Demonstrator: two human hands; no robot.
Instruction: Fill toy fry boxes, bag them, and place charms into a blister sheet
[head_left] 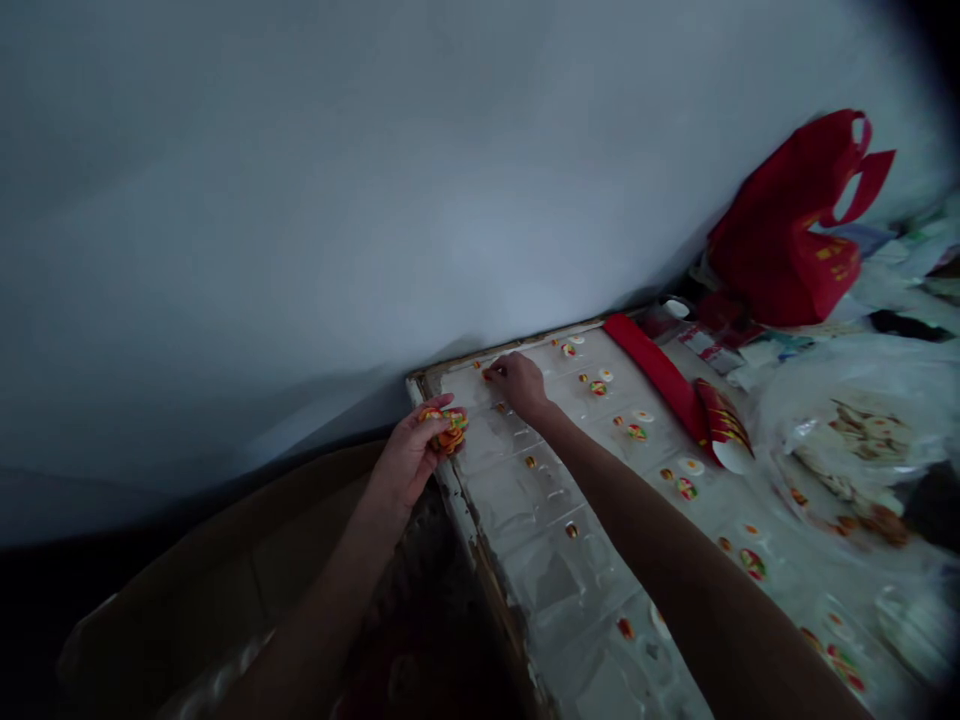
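My left hand is closed around a bunch of miniature pizzas, round and coloured orange, red, yellow and green, over the tabletop's left edge. Farther along, my right hand is lowered to the white surface near its back corner, thumb and fingers pinched at a small orange piece, partly hidden by the fingertips. Clear plastic pouches lie in rows across the tabletop. On them sit tiny burgers, miniature pizzas and tiny fried eggs in small groups.
A pale wall rises behind the tabletop. To the right lie a red paper strip, a red bag with handles, and a clear plastic bag with small pieces inside. A large cardboard box stands below the left edge.
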